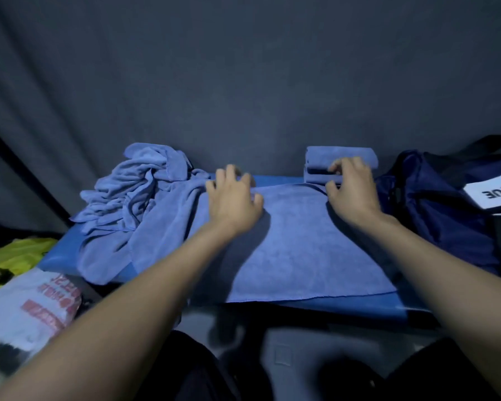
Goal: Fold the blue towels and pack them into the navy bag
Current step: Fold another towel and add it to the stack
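under both hands, flat blue towel (pixel 295 244)

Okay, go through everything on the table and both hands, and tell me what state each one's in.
Spread towel: flat, unfolded.
Towel pile: crumpled, unfolded.
Folded towels: stacked at back right.
Navy bag: at the right; opening not visible.
Left hand: open, on spread towel's far edge.
Right hand: fingers at far right corner; grip unclear.
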